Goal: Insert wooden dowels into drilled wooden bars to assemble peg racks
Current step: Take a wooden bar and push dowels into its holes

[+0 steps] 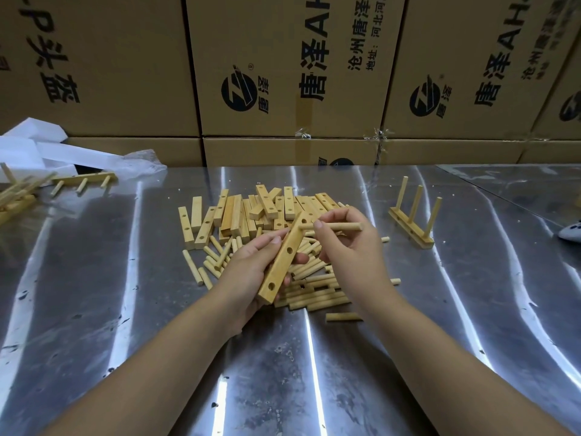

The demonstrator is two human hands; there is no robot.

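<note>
Far to the left of the held bar [284, 262], at the table's edge, lies a heap of finished racks [14, 196]. Just beside it one more finished rack [85, 178] lies flat, its three pegs pointing toward the viewer, and crumpled white paper [47, 149] is behind them. Closer, behind and left of the bar, there is a pile of drilled bars [245, 212]. Loose dowels [314, 291] are spread on the metal table [94, 294] under and around the bar.

The left hand [248, 272] grasps the bar from below, with the fingers curled round its lower half. The bar is held slanted above the dowels, with three holes facing up (two plainly, the third near the top end). The right hand [349, 243] pinches a single dowel [333, 227] and holds it level. The dowel's left end meets the bar near the top hole; whether it has entered, I cannot tell.

Right of the bar, well apart, a rack [412, 228] stands with three dowels upright. Cardboard boxes [283, 73] make a wall behind everything.
</note>
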